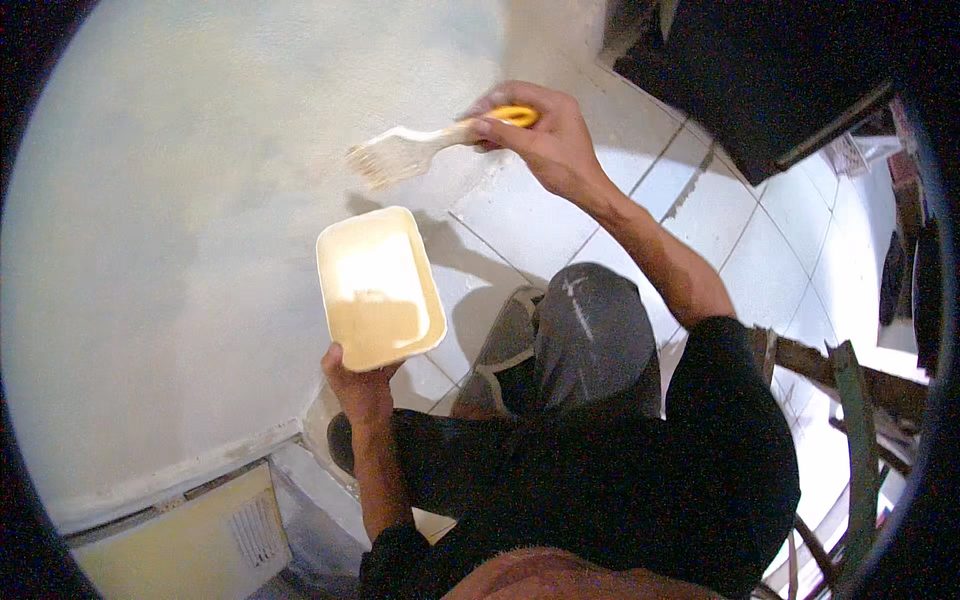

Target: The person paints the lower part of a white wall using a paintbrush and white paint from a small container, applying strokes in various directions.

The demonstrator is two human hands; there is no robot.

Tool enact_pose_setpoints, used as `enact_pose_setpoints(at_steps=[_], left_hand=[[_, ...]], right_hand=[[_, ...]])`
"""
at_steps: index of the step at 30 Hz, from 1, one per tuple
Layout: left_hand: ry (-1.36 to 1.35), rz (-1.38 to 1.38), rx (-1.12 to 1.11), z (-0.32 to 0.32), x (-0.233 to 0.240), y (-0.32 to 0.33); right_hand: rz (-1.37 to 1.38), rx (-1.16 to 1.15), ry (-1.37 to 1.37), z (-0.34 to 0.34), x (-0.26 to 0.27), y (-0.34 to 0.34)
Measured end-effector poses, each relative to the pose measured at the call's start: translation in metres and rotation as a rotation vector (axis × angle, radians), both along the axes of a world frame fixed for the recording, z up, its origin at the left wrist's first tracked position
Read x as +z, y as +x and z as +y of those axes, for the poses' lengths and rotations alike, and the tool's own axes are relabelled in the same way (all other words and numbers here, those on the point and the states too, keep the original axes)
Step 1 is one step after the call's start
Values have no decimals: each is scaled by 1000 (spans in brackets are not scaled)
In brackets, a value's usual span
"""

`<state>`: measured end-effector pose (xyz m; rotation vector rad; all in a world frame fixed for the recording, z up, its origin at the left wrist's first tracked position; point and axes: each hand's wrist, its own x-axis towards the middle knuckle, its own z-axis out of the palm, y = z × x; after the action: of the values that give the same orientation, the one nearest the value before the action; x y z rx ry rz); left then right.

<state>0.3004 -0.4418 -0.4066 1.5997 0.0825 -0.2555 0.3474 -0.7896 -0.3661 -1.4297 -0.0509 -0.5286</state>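
Observation:
My right hand (536, 135) grips a paintbrush (420, 146) by its handle, which has a yellow end; the wide bristles, coated pale, point left. Below the bristles, and apart from them, is a cream plastic tub (437, 307) with rounded corners. It holds a pale liquid, apparently paint. My left hand (360, 379) holds this tub at its lower end, with the thumb at the rim and the other fingers mostly hidden beneath. The brush is in front of a pale, unevenly coloured wall (187, 225) and touches nothing that I can make out.
White floor tiles (532, 217) meet the wall. My knee in grey trousers (596, 337) is bent below the brush. A large dark object (750, 75) stands at upper right. Wooden pieces (855, 420) lie at right. A yellowish panel with slots (187, 532) is at lower left.

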Motion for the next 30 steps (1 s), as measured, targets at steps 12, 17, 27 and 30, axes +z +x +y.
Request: enact_pose_setpoints(at_steps=[12, 17, 27, 30], left_hand=[[-332, 83, 191, 29, 0, -35], [-339, 92, 277, 22, 8, -44], [-191, 70, 161, 49, -16, -38], [-214, 78, 186, 30, -4, -40]], right_hand=[[-111, -278, 5, 21, -108, 45], [-71, -794, 45, -68, -105, 56], [-205, -581, -311, 15, -109, 48], [-260, -210, -324, 61, -101, 22]])
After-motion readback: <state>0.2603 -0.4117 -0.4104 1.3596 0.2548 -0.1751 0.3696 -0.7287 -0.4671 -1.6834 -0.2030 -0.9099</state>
